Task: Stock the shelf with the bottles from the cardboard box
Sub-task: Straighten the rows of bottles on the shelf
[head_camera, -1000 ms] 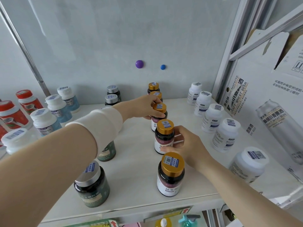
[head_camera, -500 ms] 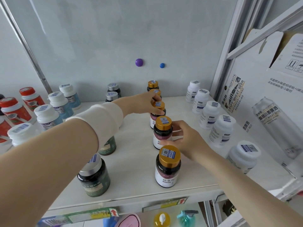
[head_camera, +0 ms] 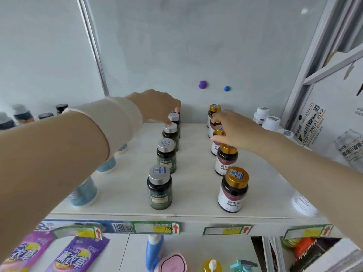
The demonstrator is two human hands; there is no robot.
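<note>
- Step in hand, as we judge it: squaring up two rows on the shelf (head_camera: 196, 193), mid-frame.
- Our left hand (head_camera: 157, 107), centre-left, has its fingers bent down over a rear silver-cap bottle (head_camera: 173, 117); pinch or mere touch, we cannot tell.
- Our right hand (head_camera: 233, 128) curls thumb and fingers round a gold-cap bottle (head_camera: 219, 132), third from the front.
- The box (head_camera: 314, 118) stands at the right edge, its contents hidden.
- Next, we think: nudge each into line — gently, since neighbours stand close — then reach right for more.
</note>
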